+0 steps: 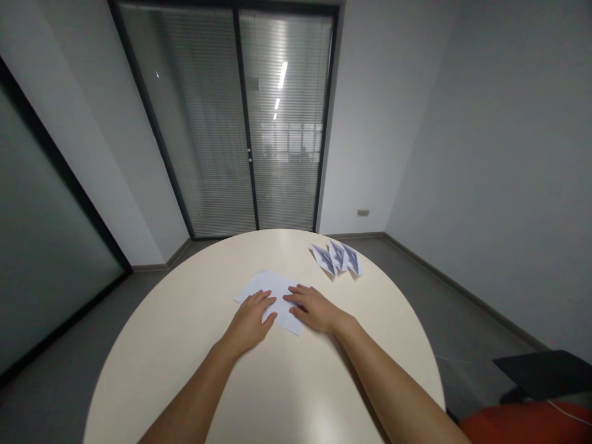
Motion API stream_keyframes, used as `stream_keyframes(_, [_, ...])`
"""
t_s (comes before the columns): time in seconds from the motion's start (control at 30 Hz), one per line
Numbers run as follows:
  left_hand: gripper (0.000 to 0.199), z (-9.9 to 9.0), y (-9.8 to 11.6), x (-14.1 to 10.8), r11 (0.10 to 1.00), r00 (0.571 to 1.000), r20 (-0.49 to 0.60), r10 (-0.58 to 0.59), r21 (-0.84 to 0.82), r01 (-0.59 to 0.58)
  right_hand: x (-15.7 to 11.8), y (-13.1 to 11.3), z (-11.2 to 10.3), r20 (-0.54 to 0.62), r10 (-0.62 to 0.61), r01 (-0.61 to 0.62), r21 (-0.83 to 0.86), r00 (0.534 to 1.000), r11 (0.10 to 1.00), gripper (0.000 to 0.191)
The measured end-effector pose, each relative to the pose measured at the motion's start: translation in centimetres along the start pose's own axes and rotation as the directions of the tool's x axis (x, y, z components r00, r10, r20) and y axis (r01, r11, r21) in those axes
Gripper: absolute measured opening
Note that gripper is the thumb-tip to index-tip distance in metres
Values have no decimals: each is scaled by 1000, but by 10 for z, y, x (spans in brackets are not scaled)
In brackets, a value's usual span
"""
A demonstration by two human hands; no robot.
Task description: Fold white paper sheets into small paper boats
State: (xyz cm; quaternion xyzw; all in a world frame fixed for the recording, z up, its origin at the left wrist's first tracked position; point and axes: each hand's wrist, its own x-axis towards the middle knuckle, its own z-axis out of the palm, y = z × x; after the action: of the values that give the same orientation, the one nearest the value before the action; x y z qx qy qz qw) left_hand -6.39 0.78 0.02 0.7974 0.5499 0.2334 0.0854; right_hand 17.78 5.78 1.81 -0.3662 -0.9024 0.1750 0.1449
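A white sheet of paper [280, 311] lies on the round table between my hands, with straight edges and pointed corners showing. My left hand [252, 320] rests on its left part, fingers stretched out and thumb apart. On the right part lies my right hand [314, 307], its fingers spread over the paper and pointing left. Neither hand grips anything. Parts of the sheet are hidden beneath both hands, and I cannot tell how it is folded there.
Three folded paper pieces [337, 258] stand in a row near the far right edge of the cream table [185, 345]. A red chair [522, 422] with a dark flat object [548, 373] above it is at the lower right. Glass doors [222, 123] stand beyond the table.
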Motion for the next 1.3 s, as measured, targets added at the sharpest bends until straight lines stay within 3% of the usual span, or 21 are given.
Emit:
stream_keyframes(0.2, [60,-4,7,-3,1000,997,83,1,-4,0,2,8,6,-53,-20,18,-26,998,999,44])
stream_keyframes(0.47, [60,-7,7,-2,1000,994,107,-15,-11,16,2,6,2,-69,-26,25,-22,997,999,41])
stream_keyframes(0.6, [57,-4,4,-2,1000,996,85,0,-27,2,1,1,-8,-84,-65,70,62,994,996,30])
stream_keyframes(0.87, [53,-4,3,-2,997,997,74,-24,-75,29,0,-9,-18,4,-96,94,136,995,986,20])
stream_keyframes(1.1, [41,-2,2,2,989,997,28,-79,-126,82,-1,-8,-21,42,-98,87,219,994,972,36])
stream_keyframes(1.3, [24,-2,3,2,988,997,-26,-68,-139,64,-1,-4,-19,39,-105,92,253,994,963,17])
